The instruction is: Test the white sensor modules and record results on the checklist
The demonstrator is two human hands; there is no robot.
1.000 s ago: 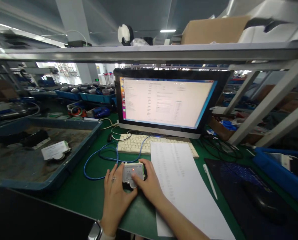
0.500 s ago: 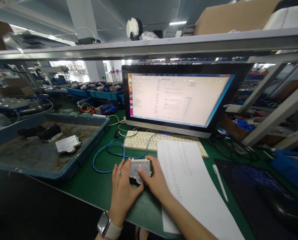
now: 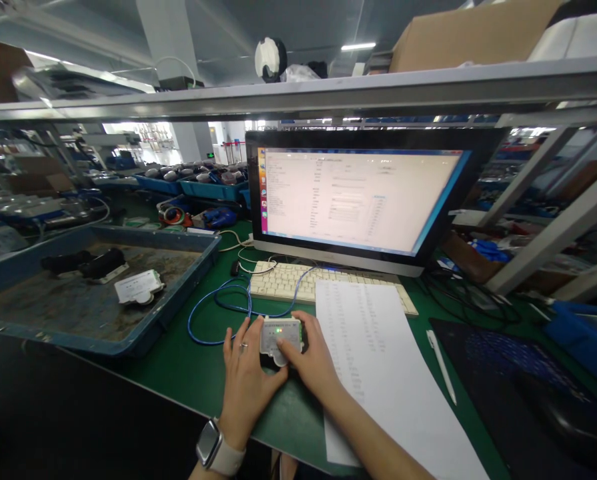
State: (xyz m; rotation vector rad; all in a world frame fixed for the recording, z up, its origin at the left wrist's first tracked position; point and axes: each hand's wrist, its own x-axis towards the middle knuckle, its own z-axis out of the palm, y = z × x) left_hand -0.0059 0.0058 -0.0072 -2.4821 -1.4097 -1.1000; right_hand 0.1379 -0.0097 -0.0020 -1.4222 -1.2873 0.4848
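Both hands grip a small grey-and-white electronic module [image 3: 273,340] just above the green mat, its labelled face up and red and green lights lit on it. My left hand [image 3: 248,373] is closed around its left side and lower edge. On the right side my right hand [image 3: 315,357] grips it, the thumb resting on the front face. A blue cable [image 3: 198,308] runs from behind the module's top edge in loops over the mat; its joint to the module is hidden. Printed paper sheets [image 3: 378,373] lie beside my right hand.
A monitor [image 3: 353,200] stands behind a cream keyboard [image 3: 283,280]. At left, a blue tray [image 3: 143,340] holds a similar module [image 3: 138,287] and black parts [image 3: 103,263]. A white pen [image 3: 443,367] and black mouse [image 3: 553,413] lie right. A shelf [image 3: 298,97] crosses above.
A green light now shows beside the red one on the module. Both hands keep their hold in nearly the same place; the view has shifted very slightly.
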